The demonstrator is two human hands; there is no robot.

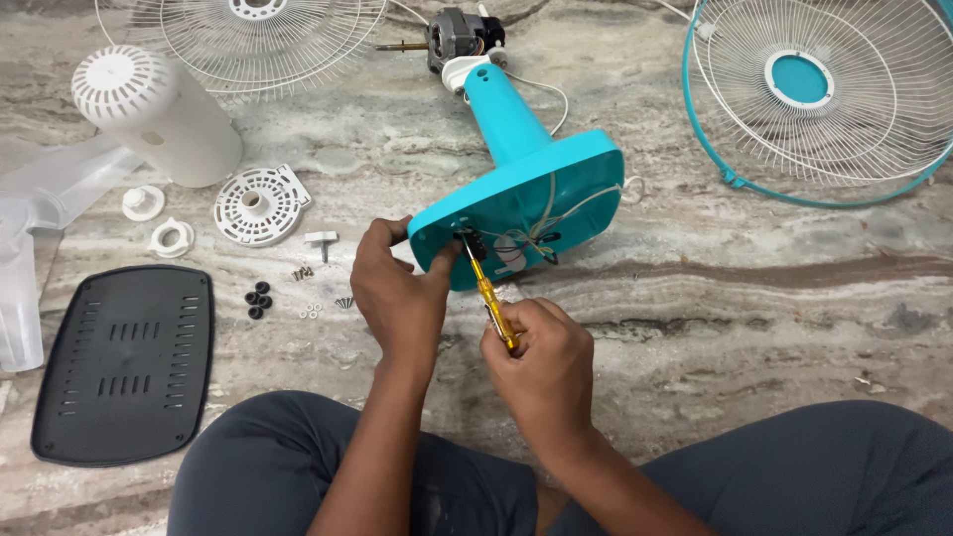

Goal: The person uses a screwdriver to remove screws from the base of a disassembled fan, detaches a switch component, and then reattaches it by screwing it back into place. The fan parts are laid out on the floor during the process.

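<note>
1. Nearest, at the floor's (pixel 754 328) near edge, the person's knees frame both hands. The right hand (pixel 544 369) is closed round a yellow screwdriver (pixel 488 295), its tip set into the open underside of the base (pixel 521 213).
2. The left hand (pixel 399 294) is curled over the base's near rim, thumb and fingers clamped on it, keeping it tilted up off the floor.
3. Judging by this, a screw or fitting inside the base is being worked (whether in or out cannot be told). The next move calls for a steady base and the tip kept square in its seat, clear of the white wires (pixel 556 213) lying across the cavity.
4. The base is the only hollow thing open to view; it holds those wires and a small dark part at the tip.
5. Toward the left edge lie a black cover plate (pixel 124 362), loose screws (pixel 303 272) and small black rings (pixel 258 299).
6. Farther left are a white round disc (pixel 260 204) and a white housing (pixel 154 111).
7. At the far edge sit the motor (pixel 459 38), a white grille (pixel 263 35), and at the far right corner a teal-rimmed grille (pixel 824 94).
</note>
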